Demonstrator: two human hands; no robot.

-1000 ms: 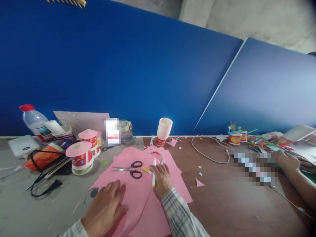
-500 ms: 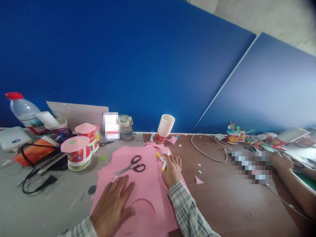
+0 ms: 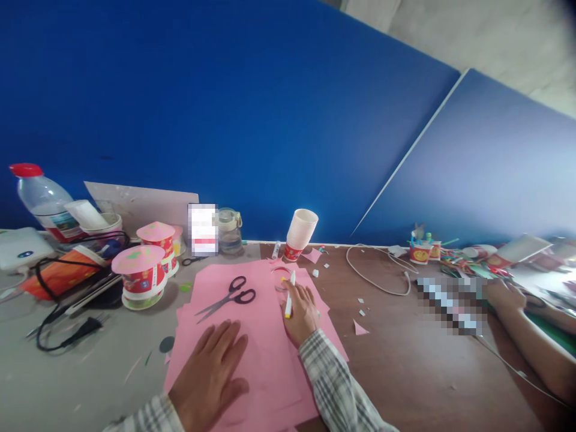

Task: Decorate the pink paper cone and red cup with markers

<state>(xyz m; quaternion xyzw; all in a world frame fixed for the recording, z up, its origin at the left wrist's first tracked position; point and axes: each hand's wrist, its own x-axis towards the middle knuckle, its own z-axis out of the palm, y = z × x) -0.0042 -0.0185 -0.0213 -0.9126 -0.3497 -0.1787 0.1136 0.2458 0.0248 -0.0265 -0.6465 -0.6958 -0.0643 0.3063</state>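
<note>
My left hand (image 3: 211,375) lies flat, fingers spread, on a stack of pink paper sheets (image 3: 265,336). My right hand (image 3: 300,312) is closed round a white marker with a yellow end (image 3: 289,295), its tip pointing away from me over the paper. Black-handled scissors (image 3: 227,297) rest on the pink paper just left of the marker. A clear tape ring (image 3: 281,277) sits on the paper beyond the marker tip.
A stack of paper cups (image 3: 300,233) stands at the blue wall. At the left are decorated cups with pink lids (image 3: 141,276), a water bottle (image 3: 42,201) and black cables (image 3: 67,336). A white cable (image 3: 378,270) lies right of centre. Another person's arm (image 3: 531,336) is at the right.
The pink sheet that was folded over has been laid flat under my left hand. My right hand with the marker has shifted slightly, and the scissors rode along with the paper.
</note>
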